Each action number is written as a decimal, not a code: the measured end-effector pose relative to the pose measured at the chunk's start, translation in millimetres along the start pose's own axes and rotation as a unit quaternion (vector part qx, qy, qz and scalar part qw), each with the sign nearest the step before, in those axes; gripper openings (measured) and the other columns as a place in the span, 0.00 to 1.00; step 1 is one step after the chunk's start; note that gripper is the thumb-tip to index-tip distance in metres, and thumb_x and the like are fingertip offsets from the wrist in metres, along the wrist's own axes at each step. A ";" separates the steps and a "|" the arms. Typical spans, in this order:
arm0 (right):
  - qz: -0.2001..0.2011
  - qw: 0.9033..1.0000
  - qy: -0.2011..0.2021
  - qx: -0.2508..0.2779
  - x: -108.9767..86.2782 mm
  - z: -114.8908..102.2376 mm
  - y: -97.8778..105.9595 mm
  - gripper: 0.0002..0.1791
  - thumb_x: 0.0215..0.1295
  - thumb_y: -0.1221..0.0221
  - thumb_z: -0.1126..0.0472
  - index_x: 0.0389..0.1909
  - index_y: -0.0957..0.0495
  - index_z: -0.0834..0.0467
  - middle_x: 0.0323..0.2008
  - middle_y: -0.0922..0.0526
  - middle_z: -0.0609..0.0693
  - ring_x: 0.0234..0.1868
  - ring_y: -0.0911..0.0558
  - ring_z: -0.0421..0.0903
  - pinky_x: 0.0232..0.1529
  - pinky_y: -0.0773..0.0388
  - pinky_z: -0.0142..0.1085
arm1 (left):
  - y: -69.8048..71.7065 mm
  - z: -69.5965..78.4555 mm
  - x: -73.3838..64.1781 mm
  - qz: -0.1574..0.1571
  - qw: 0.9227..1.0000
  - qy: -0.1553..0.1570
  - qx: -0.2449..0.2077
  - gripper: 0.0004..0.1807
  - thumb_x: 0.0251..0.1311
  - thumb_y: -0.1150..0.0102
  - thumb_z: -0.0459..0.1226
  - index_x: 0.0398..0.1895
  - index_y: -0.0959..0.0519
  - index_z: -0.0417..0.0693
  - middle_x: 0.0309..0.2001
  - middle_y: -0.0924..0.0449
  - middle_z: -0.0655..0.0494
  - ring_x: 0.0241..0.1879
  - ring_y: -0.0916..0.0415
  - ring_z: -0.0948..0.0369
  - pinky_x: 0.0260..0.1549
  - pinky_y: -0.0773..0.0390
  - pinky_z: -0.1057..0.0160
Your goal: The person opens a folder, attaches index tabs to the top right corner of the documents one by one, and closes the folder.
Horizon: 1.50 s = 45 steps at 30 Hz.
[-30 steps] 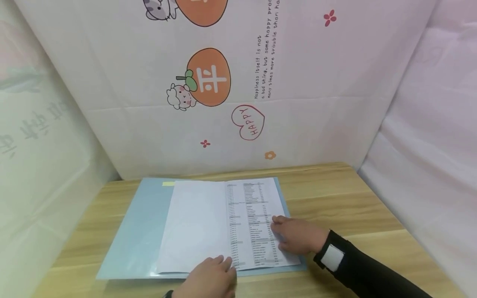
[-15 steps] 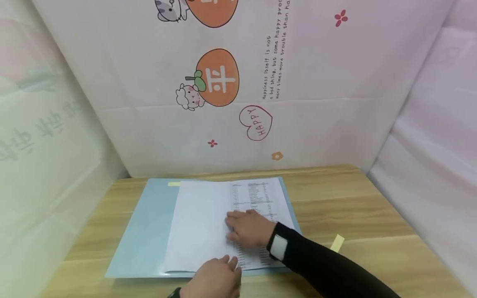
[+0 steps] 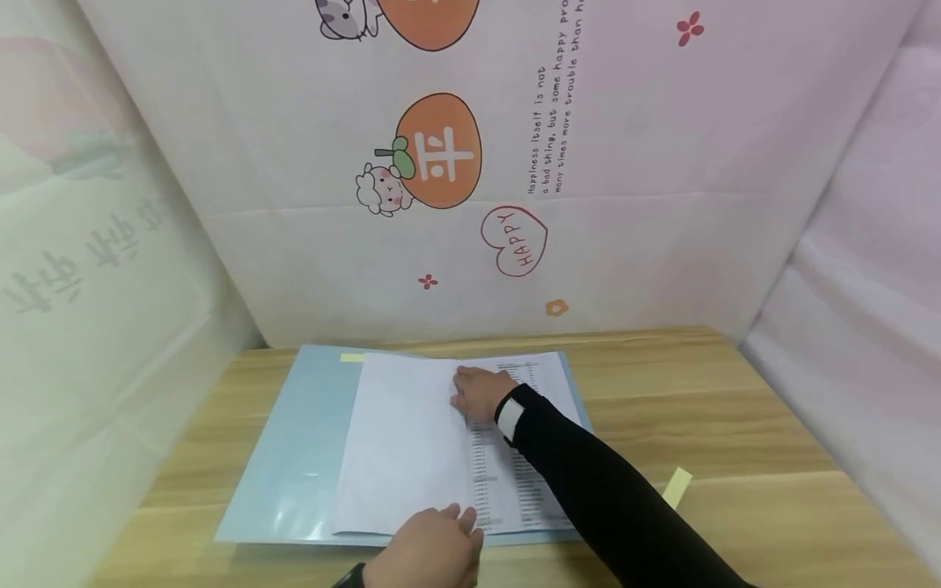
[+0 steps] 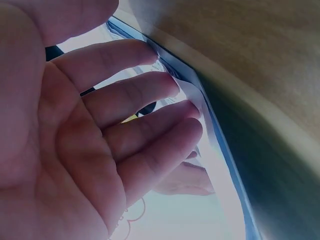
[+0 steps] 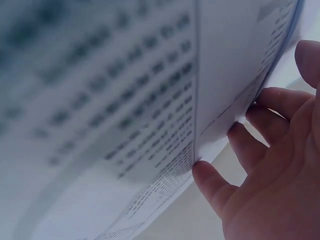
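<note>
Mid-frame, right hand (image 3: 481,395), fingers extended, touches smooth printed paper (image 3: 404,441); lower centre, left hand (image 3: 430,545), straight-fingered, by glossy folder (image 3: 294,441).

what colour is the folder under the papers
Light blue; the folder shows best in the head view.

Booth-like space: printed cloth walls (image 3: 625,155), wooden tabletop (image 3: 662,408)

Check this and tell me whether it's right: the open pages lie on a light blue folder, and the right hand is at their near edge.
That is wrong about the right hand: the head view shows it close to the far edge, by the fold. The open pages do lie on a light blue folder.
</note>
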State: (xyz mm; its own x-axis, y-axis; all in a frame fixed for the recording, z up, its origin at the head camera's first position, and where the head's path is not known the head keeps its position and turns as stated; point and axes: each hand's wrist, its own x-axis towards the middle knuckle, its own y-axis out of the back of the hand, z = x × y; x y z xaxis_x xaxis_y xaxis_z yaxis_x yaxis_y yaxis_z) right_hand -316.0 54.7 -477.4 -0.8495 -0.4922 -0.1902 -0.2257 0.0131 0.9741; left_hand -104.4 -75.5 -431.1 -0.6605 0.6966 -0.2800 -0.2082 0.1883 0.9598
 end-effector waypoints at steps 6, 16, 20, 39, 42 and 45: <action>-0.013 1.000 -0.020 0.007 -9.6 -6.5 2.6 0.34 0.76 0.55 0.40 0.75 0.38 0.55 0.76 0.44 0.48 0.75 0.45 0.49 0.67 0.42 0.58 | -3.4 6.9 3.7 -0.027 1.000 0.011 0.000 0.20 0.62 0.38 0.54 0.52 0.15 0.57 0.52 0.19 0.63 0.48 0.23 0.64 0.40 0.20 0.64; -0.044 0.990 0.123 -0.053 -121.3 -51.3 28.2 0.27 0.74 0.48 0.45 0.65 0.27 0.58 0.60 0.23 0.53 0.55 0.21 0.48 0.51 0.22 0.45 | -1.7 6.9 -6.5 -0.027 0.999 0.035 -0.004 0.36 0.58 0.42 0.65 0.62 0.21 0.52 0.63 0.26 0.54 0.63 0.29 0.55 0.50 0.22 0.58; -0.046 0.970 0.232 -0.049 -157.9 -53.9 30.7 0.14 0.69 0.40 0.52 0.51 0.19 0.52 0.41 0.22 0.43 0.36 0.21 0.37 0.33 0.22 0.31 | -5.5 6.7 -7.9 -0.038 0.997 0.057 -0.028 0.39 0.56 0.41 0.66 0.64 0.22 0.51 0.66 0.28 0.54 0.65 0.32 0.52 0.51 0.23 0.56; -0.032 0.996 0.058 0.067 -262.7 148.9 22.9 0.28 0.51 0.34 0.66 0.58 0.21 0.60 0.63 0.28 0.65 0.60 0.27 0.64 0.58 0.30 0.58 | -5.3 7.1 -3.4 -0.061 0.991 0.081 -0.091 0.32 0.60 0.38 0.59 0.60 0.20 0.50 0.64 0.26 0.56 0.66 0.33 0.54 0.58 0.28 0.52; 0.009 0.995 0.088 0.052 -276.9 166.6 17.9 0.27 0.42 0.34 0.70 0.50 0.18 0.58 0.59 0.25 0.65 0.56 0.23 0.64 0.54 0.26 0.57 | -5.0 7.0 -4.1 -0.054 0.992 0.075 -0.086 0.32 0.59 0.37 0.59 0.60 0.19 0.50 0.63 0.25 0.55 0.66 0.33 0.54 0.58 0.28 0.52; 0.042 0.993 0.107 0.032 -283.9 173.0 12.8 0.19 0.44 0.30 0.68 0.41 0.17 0.53 0.54 0.22 0.63 0.50 0.19 0.60 0.47 0.21 0.51 | -5.5 7.9 -4.8 -0.041 0.994 0.063 -0.073 0.32 0.59 0.37 0.59 0.59 0.19 0.49 0.63 0.25 0.53 0.65 0.32 0.53 0.57 0.26 0.53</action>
State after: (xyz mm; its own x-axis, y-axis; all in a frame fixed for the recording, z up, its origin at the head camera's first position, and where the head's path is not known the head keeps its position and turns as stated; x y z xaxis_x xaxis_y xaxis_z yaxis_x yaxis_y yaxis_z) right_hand -160.2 345.3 -432.1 -0.7468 -0.6612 -0.0710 -0.1941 0.1147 0.9742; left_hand -94.4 -74.4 -434.8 -0.7195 0.5897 -0.3669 -0.3622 0.1320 0.9227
